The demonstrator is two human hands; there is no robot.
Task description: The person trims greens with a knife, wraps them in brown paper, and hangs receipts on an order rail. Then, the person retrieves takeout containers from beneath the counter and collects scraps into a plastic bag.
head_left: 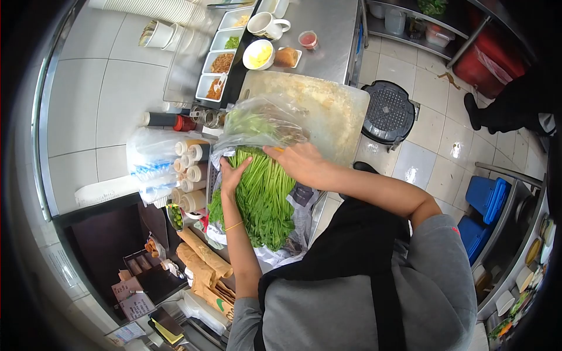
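Note:
A large bunch of leafy greens with long thin stems (263, 193) lies on crumpled newspaper and plastic (301, 205). My left hand (233, 177) rests against the left side of the stems, thumb spread away from the fingers. At the upper end of the bunch, my right hand (301, 165) is closed, its fingers curled down by the edge of a clear plastic bag (266, 117). A bit of orange shows at those fingers; what it belongs to is hidden. More greens show through the bag, which lies partly over a worn cutting board (333, 111).
White tubs of chopped toppings (221, 62), a mug (266, 26) and a bowl of yellow food (258, 54) stand beyond the board. Bottles (193, 172) line the left side. A black step stool (388, 112) stands on the floor; another person's legs (509, 99) are at right.

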